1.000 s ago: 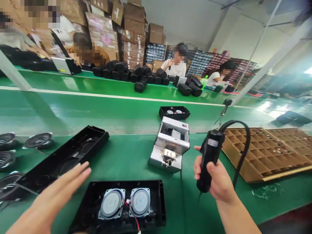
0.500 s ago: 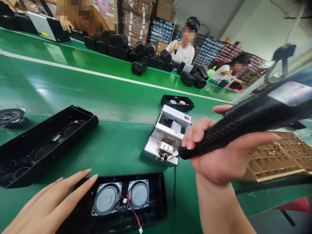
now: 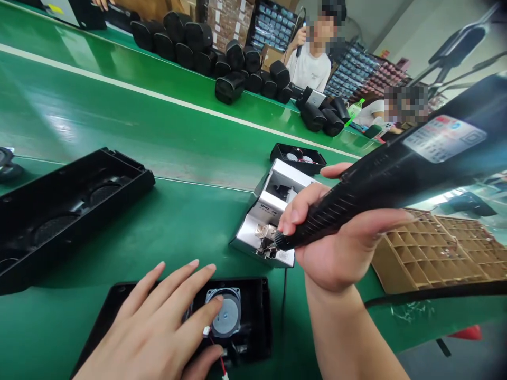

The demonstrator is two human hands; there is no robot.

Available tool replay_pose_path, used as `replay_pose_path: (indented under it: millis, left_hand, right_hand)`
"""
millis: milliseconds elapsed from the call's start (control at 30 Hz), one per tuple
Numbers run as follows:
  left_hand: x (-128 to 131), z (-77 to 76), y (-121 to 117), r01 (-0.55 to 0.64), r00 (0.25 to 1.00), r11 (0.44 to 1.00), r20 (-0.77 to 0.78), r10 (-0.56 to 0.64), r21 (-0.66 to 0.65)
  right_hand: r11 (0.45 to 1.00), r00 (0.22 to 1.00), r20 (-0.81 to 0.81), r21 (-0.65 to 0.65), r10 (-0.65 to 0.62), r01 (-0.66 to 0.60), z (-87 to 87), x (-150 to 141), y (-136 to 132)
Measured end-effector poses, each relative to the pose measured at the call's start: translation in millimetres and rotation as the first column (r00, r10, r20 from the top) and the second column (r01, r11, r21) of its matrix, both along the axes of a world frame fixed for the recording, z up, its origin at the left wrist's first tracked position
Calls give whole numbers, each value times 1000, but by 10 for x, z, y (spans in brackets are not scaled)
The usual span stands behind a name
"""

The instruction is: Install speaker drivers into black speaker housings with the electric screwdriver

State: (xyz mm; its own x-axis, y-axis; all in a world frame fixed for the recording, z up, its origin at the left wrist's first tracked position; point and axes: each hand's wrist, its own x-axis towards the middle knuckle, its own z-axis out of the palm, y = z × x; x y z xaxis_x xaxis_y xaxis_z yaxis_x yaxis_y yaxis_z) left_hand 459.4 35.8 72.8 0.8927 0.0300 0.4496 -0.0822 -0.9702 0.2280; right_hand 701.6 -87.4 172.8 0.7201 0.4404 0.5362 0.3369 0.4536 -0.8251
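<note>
My right hand [image 3: 336, 248] is wrapped round a black electric screwdriver [image 3: 368, 179] with a label on its body. The driver's nose reaches the front of a silver screw feeder [image 3: 247, 227], which hides the bit's exact contact. My left hand [image 3: 158, 322] is spread, fingers apart, over a black speaker housing [image 3: 255, 311] at the near edge. One round speaker driver [image 3: 227, 316] shows in that housing; my fingers cover most of the other. Beside the thumb lies a red wire with a white connector [image 3: 206, 331].
A longer black housing [image 3: 79, 211] lies at left. Behind the feeder sits a small black housing [image 3: 299, 155] with speakers. A divided cardboard tray [image 3: 428, 258] stands at right. Across the bench are several black speaker units [image 3: 229, 87] and a co-worker [image 3: 311, 66] holding a tool.
My left hand has moved right, from the housing's left edge to over its speakers. My right hand has brought the screwdriver slightly left, closer onto the feeder's front. The view has shifted.
</note>
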Motion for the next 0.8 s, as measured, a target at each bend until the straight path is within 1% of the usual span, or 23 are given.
replay_pose_path:
  millis: [67, 133, 233, 400, 500, 567, 633, 733, 800]
  left_hand:
    - [30, -26, -54, -16, 999, 1000, -29, 16, -13]
    - [34, -35, -77, -34, 998, 999, -51, 34, -10]
    - [59, 16, -79, -52, 996, 999, -65, 52, 4]
    - [172, 120, -64, -67, 991, 998, -118, 67, 9]
    - [217, 125, -50, -70, 991, 997, -114, 71, 15]
    - [236, 121, -40, -47, 994, 999, -100, 49, 24]
    - [255, 121, -29, -16, 995, 999, -103, 19, 29]
    - [283, 124, -15, 4, 991, 1000, -132, -6, -21]
    - [296, 127, -9, 4, 988, 997, -153, -15, -73]
  right_hand:
    - [1000, 1000, 10, -17, -12, 12, 12, -26, -15]
    - [997, 998, 15, -41, -62, 63, 29, -63, -26]
    - [992, 995, 36, -80, -90, 92, 50, -117, -19]
    - [996, 997, 50, -68, -60, 63, 42, -153, 9]
    - [998, 996, 71, -13, -62, 63, 17, -159, -17]
    - [999, 996, 80, 25, -47, 45, -2, -158, -38]
    - [1000, 997, 69, 22, -21, 19, -20, -152, -42]
    - [999, 999, 28, 0, 34, -34, -19, -146, -28]
    - [998, 997, -31, -9, 68, -68, 27, -161, -51]
